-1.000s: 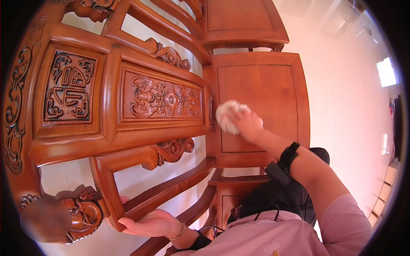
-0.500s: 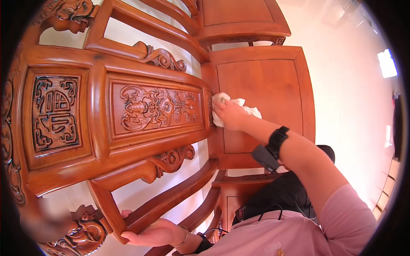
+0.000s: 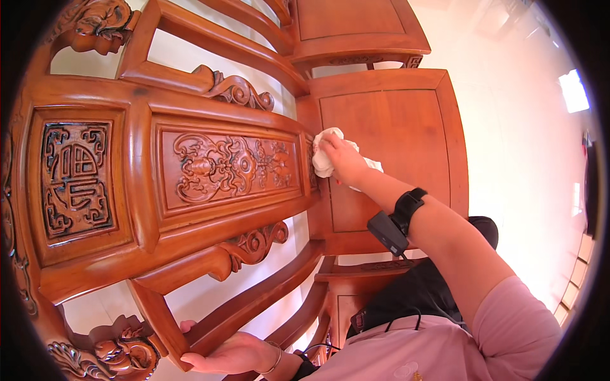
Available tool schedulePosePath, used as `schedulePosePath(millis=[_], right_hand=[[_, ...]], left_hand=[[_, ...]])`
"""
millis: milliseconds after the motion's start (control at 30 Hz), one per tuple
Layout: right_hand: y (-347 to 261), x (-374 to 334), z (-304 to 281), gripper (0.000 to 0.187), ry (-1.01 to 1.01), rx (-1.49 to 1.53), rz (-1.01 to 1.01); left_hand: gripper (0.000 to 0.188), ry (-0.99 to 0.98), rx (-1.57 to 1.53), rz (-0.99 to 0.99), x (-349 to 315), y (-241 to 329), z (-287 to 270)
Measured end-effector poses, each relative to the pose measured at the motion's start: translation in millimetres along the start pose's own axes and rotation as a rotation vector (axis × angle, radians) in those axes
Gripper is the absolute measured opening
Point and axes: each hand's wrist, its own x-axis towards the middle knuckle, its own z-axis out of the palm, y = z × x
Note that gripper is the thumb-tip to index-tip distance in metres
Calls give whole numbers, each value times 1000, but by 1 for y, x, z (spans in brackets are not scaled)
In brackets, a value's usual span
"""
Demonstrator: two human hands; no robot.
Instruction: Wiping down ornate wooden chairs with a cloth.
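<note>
Right hand (image 3: 344, 160) bunched on cloth, fingers bent over it; left hand (image 3: 232, 354) wrapped round rail (image 3: 254, 296). Wooden chair (image 3: 143, 184) biggest, then seat (image 3: 394, 127), then carved panel (image 3: 225, 166). White cloth (image 3: 321, 166) sits under right palm and fingers at seat's rear edge, loose end poking out toward the wrist side. To wipe well: tuck that end, press evenly, work fingertips along the seam, brace with the left.
</note>
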Motion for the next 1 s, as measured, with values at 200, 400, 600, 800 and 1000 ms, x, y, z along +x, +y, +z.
schedulePosePath(millis=[200,400,600,800,1000], right_hand=[[5,-17,-20,58,-308,-259,-400],[-10,-4,-8,55,-169,-413,-22],[-11,-10,-8,53,-376,-480,-281],[-13,-23,-15,54,-440,-458,-262],[-14,-69,-15,79,-502,-513,-366]], left_hand=[[42,26,15,31,0,-3,2],[39,-21,23,50,1,-3,1],[38,-20,-8,46,4,-2,1],[39,47,25,25,0,0,8],[35,21,-12,28,0,-2,6]])
